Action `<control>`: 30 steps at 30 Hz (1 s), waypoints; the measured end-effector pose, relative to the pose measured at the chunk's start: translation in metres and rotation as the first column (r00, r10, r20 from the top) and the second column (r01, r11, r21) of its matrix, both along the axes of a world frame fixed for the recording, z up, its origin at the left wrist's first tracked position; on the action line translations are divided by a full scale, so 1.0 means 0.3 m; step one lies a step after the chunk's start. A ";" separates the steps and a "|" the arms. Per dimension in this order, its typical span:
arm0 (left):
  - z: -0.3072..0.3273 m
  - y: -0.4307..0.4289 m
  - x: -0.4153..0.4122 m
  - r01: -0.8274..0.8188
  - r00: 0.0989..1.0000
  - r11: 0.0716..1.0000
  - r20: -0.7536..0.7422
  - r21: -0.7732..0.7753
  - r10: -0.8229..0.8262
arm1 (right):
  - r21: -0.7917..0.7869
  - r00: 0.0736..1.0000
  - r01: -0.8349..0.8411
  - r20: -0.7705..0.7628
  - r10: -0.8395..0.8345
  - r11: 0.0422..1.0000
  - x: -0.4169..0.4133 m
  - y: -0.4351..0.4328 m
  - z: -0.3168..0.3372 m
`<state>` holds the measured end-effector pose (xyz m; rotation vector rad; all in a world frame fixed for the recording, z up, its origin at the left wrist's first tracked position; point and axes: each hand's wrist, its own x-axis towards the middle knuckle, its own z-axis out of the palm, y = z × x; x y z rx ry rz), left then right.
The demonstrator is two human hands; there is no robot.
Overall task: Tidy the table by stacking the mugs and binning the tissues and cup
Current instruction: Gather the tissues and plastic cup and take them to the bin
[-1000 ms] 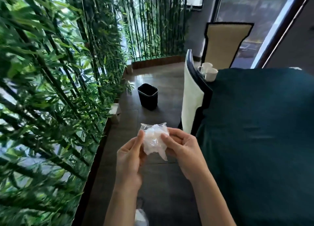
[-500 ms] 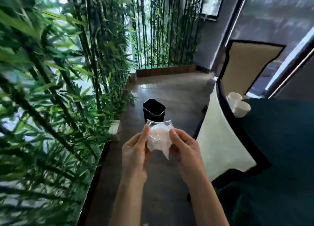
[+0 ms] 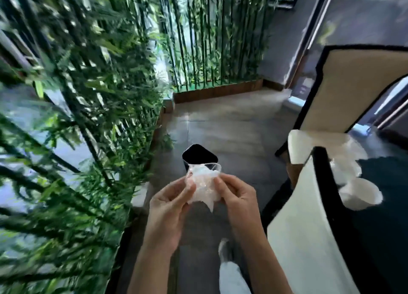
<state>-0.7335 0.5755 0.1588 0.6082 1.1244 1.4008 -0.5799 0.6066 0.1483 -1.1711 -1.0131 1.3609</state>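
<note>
A squashed clear plastic cup (image 3: 204,183) stuffed with white tissue is pinched between my left hand (image 3: 170,203) and my right hand (image 3: 237,196), in front of my chest. Just beyond the cup, on the floor, stands a black bin (image 3: 197,155) with its mouth open; its lower part is hidden behind the cup. Two white mugs (image 3: 353,183) sit at the near edge of the dark green table (image 3: 384,216) on the right, blurred, the nearer one lying towards me.
Bamboo plants (image 3: 77,128) wall off the whole left side and the far end. Two cream chairs with black trim, one close (image 3: 304,227) and one farther back (image 3: 353,90), stand between me and the table. Grey tiled floor (image 3: 231,128) runs ahead. My foot (image 3: 225,251) shows below.
I have walked closer to the bin with the cup still in both hands; the bin now sits right behind the cup. The chairs and table have slid to the right.
</note>
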 end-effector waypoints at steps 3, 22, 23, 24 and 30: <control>-0.013 0.249 0.023 -0.032 0.999 0.999 0.019 -0.023 0.033 | -0.021 0.999 -0.023 -0.043 0.022 1.000 0.031 0.246 -0.017; -0.711 1.450 -0.208 -0.146 0.988 0.873 -0.025 -0.465 0.152 | -0.463 0.990 -0.140 -0.036 0.140 0.875 -0.192 1.442 -0.655; -0.797 1.497 -0.229 -0.124 0.992 0.852 -0.045 -0.508 0.118 | -0.499 0.991 -0.111 0.012 0.135 0.860 -0.210 1.485 -0.764; -0.893 1.541 -0.252 -0.100 0.995 0.828 -0.069 -0.551 0.074 | -0.535 0.989 -0.077 0.068 0.134 0.841 -0.235 1.524 -0.876; -1.455 1.740 -0.347 -0.033 0.929 0.752 -0.297 -0.658 -0.220 | -0.659 0.953 0.094 0.276 0.124 0.747 -0.343 1.672 -1.461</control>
